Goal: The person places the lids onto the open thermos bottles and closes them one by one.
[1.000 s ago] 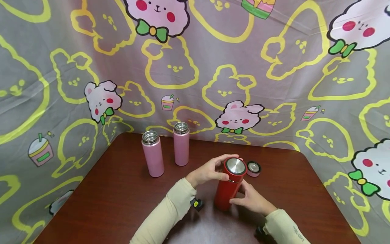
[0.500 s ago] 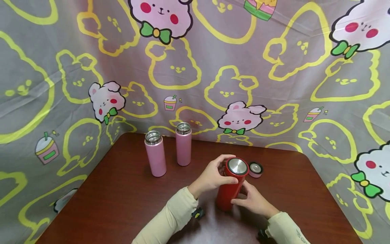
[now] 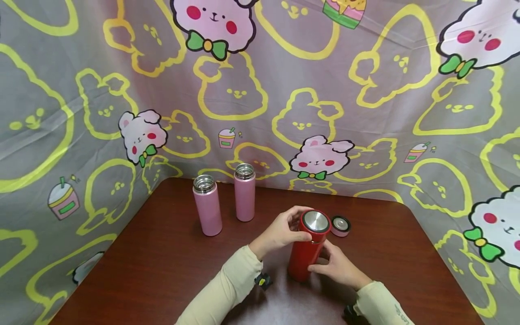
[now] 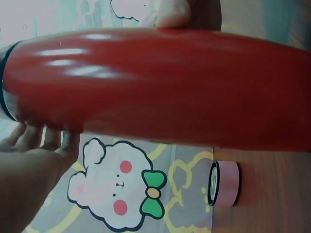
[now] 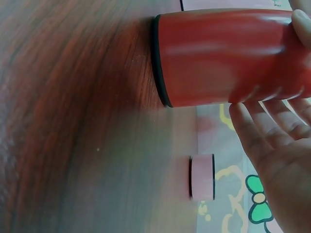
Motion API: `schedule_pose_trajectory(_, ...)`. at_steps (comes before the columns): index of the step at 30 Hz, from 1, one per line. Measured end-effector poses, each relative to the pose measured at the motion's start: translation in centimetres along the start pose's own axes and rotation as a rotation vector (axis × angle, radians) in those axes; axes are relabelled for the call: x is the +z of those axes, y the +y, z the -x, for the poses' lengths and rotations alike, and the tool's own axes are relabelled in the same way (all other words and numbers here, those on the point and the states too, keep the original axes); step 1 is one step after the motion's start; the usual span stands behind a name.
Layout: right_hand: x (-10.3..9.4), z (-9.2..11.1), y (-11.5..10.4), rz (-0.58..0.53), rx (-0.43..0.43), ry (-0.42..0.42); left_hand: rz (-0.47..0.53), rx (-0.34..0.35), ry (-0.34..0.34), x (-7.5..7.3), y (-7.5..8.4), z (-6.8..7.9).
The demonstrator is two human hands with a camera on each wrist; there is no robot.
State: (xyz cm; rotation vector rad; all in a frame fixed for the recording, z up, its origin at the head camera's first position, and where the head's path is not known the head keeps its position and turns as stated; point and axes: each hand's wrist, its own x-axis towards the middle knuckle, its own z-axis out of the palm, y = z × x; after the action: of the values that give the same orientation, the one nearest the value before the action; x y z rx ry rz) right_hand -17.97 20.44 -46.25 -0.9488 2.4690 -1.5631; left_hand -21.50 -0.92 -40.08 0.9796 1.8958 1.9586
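A red vacuum flask [image 3: 304, 259] stands upright on the table, its lid [image 3: 316, 221] on and topped by a round silver disc. My left hand [image 3: 279, 231] grips the lid from the left, thumb across the near side and fingers behind. Lower down, my right hand [image 3: 338, 267] holds the flask's body from the right. The right wrist view shows the black base ring of the flask [image 5: 214, 58] at the tabletop, with right-hand fingers [image 5: 272, 124] curled along the red wall. Behind the flask lies a pink lid [image 3: 340, 229], its inner side facing up.
Two pink flasks, a nearer one [image 3: 208, 210] and a farther one [image 3: 244, 196], stand uncapped at the back left of the brown table [image 3: 154, 266]. A patterned cloth [image 3: 235, 104] hangs around the table's back and sides.
My left hand's thumb swung to the right around the lid, then came partway back left. My right hand has kept its hold on the flask's body. The head view has shifted slightly.
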Motion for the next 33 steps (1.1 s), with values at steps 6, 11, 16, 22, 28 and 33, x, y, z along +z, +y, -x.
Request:
schedule_pose_trajectory(6,0.0,-0.2,-1.0,-0.016,0.011,-0.021,0.044,0.026,-0.133,-0.9,-0.5,-0.3)
schedule_pose_trajectory(11,0.1,-0.2,-0.8,-0.025,-0.012,-0.023,0.157,0.088,-0.231,-1.1,-1.2,-0.8)
schedule_pose_trajectory(16,0.1,-0.2,-0.6,-0.027,-0.053,-0.023,0.284,0.101,-0.293,-0.9,-1.5,-1.3)
schedule_pose_trajectory(22,0.1,-0.2,-0.7,-0.034,-0.052,-0.028,0.336,0.091,-0.325,-0.8,-1.5,-1.6)
schedule_pose_trajectory(28,0.0,-0.1,-0.9,-0.024,-0.025,-0.026,0.328,0.14,-0.35,-1.1,-1.6,-1.5)
schedule_pose_trajectory(33,0.0,0.2,0.3,-0.013,-0.01,-0.01,0.202,0.126,-0.239,-1.4,-1.2,-0.8)
